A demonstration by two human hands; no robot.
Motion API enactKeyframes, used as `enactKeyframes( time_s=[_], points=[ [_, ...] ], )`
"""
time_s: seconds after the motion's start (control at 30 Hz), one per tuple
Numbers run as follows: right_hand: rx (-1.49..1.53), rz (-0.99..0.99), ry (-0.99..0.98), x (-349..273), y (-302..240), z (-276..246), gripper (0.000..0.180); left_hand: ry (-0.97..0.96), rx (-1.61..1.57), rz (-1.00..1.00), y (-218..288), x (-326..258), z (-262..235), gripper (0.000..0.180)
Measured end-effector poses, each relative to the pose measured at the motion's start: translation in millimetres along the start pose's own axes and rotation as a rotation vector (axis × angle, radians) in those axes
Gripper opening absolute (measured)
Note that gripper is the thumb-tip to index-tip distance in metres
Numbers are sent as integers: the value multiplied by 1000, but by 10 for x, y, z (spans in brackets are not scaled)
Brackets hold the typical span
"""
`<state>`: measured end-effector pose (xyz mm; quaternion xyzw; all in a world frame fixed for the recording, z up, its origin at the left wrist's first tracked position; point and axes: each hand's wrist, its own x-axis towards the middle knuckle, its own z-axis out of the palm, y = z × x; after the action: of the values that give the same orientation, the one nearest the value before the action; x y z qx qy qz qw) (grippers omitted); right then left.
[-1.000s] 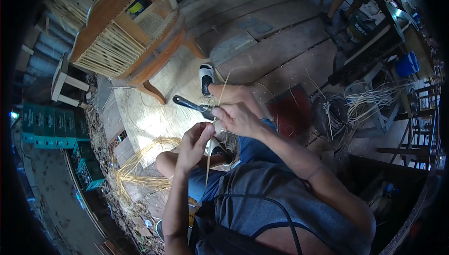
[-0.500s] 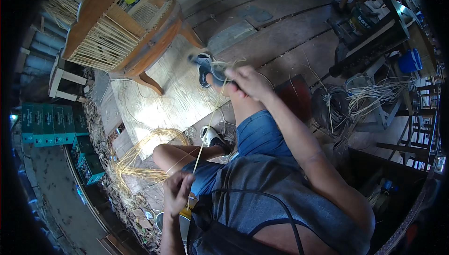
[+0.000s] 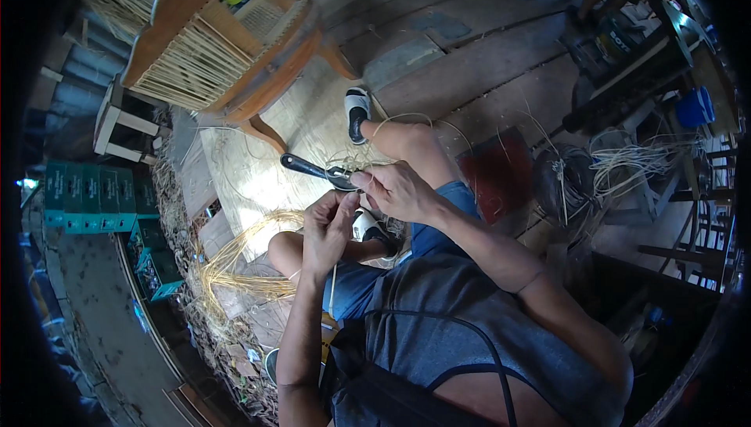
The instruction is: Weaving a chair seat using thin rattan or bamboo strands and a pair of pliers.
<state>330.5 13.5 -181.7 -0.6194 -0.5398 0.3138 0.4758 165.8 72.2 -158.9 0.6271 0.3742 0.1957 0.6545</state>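
My left hand point(image 3: 325, 227) and my right hand point(image 3: 395, 190) meet in front of my knees, fingers closed. The right hand grips the head end of a black-handled tool point(image 3: 303, 165), whose handle points left; its exact kind I cannot make out. Thin pale shavings curl around the tool's head. In my left hand a narrow cane strip point(image 3: 333, 290) is pinched, and its tail hangs down past my thigh. The fingertips of both hands are almost touching, so the strip between them is mostly hidden.
A wooden chair point(image 3: 258, 102) with a partly woven cane back stands ahead on a plywood sheet point(image 3: 227, 169). A golden cane bundle point(image 3: 242, 270) lies by my left knee. At right are a dark coil point(image 3: 563, 180) and pale strands point(image 3: 634, 157). Green crates point(image 3: 90, 200) stand far left.
My left hand has come up and forward to my right hand. The right hand has drawn back slightly with the tool, and the strip is no longer stretched between the hands.
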Motion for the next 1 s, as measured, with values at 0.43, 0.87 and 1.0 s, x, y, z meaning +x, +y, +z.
enactKeyframes(
  time_s=[0.43,0.87,1.0],
  points=[
    [234,223,26,574,456,-762,45,123,91,-178,-314,-1412,-388,19],
    [-131,-169,-34,73,-123,113,27,78,135,103,-105,-201,-135,29],
    [32,-11,-92,229,-81,-41,35,165,372,268,-58,-352,-114,25]
  ],
)
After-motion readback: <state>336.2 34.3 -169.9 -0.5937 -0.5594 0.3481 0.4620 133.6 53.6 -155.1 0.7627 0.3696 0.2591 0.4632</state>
